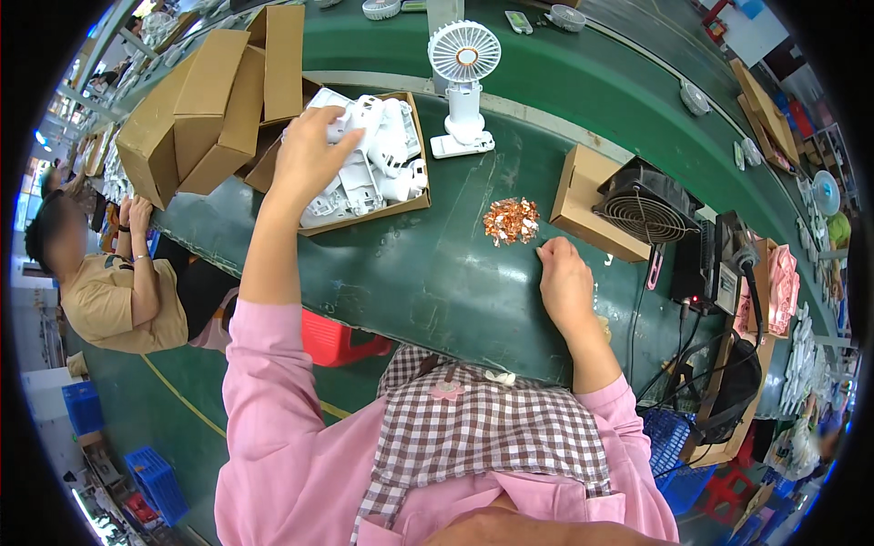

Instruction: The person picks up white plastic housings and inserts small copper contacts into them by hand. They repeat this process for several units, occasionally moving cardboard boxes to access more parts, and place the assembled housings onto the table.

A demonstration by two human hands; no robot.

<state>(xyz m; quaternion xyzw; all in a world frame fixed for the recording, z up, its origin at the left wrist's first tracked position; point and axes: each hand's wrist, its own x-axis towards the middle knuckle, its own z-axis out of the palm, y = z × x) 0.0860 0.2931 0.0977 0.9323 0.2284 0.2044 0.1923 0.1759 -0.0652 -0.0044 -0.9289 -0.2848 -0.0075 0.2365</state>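
Observation:
My left hand (314, 159) reaches over a shallow cardboard box (424, 127) heaped with white plastic housing parts (387, 136). Thumb and fingers are spread apart at the heap's left side, and the fingertips lie on or just above the parts. To the right, my right hand (566, 278) is low over the green tabletop, thumb and forefinger pressed together. Whatever they pinch is too small to make out. Just left of those fingertips lies a loose pile of small shiny copper-coloured metal pieces (511, 222).
A white handheld fan (464, 86) stands upright behind the pile. At right are an open carton (583, 200), a black fan with a round grille (646, 214) and cabled equipment. Empty-looking cartons (205, 109) stack at far left. A seated co-worker (123, 291) is beyond the table's left edge.

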